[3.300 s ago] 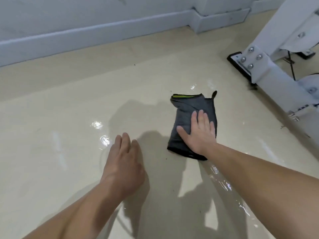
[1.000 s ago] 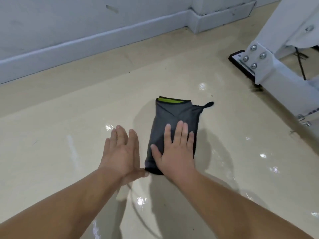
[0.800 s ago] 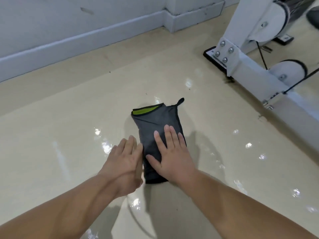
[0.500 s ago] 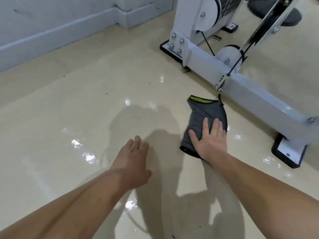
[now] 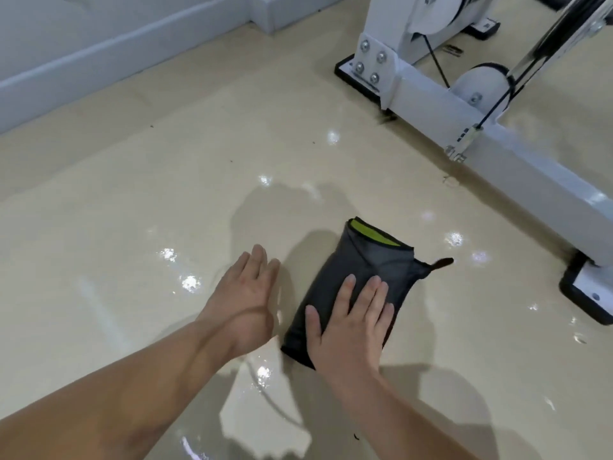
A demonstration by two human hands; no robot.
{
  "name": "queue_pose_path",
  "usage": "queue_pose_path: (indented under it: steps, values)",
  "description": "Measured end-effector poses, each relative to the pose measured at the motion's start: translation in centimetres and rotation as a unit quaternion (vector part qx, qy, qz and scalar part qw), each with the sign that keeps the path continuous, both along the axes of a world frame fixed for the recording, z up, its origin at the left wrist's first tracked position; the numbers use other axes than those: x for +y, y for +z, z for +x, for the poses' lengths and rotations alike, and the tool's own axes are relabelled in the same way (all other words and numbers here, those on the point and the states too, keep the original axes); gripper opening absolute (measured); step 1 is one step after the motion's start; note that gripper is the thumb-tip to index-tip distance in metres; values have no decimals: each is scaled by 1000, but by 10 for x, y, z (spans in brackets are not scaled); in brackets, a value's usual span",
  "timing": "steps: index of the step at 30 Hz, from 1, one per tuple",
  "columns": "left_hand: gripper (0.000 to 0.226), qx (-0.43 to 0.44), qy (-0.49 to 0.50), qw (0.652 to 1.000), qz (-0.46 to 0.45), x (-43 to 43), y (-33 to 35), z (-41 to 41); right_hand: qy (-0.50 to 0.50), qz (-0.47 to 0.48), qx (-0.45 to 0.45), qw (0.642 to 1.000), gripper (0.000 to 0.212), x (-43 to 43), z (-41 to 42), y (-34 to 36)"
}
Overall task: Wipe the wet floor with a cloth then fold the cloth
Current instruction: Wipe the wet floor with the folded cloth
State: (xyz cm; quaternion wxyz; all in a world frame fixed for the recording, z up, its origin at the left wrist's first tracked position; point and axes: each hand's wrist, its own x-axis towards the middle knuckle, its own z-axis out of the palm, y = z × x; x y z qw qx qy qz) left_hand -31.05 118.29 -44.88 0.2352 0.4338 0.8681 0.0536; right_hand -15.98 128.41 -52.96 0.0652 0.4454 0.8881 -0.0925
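Cloth (image 5: 376, 270) under right hand (image 5: 348, 328), near white frame (image 5: 530, 171)

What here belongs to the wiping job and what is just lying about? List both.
Job: cloth, wet floor, right hand flat on the cloth, left hand open beside it.
Lying about: white machine frame, skirting board.
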Motion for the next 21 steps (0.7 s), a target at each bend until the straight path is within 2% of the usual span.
queue_pose_path:
  steps: [3,8,11,13,18,21]
  values:
    - [53,60,6,997,52,-24,-3,-16,54,-5,15,998,90,-21,-36,0]
    - [47,43,64,992,98,-70,-5,-40,166,-5,29,986,91,-49,-100,-3]
    - [51,7,139,983,123,-104,2,-52,231,-9,44,972,91,-76,-129,-3]
    - [49,25,173,977,119,-134,-1,-59,285,-18,58,956,90,-100,-145,-5]
    - [55,-2,289,955,62,-196,2,-60,422,-43,67,903,87,-156,-178,-4]
    - [57,-30,338,939,56,-214,15,-56,441,-43,50,895,87,-175,-185,0]
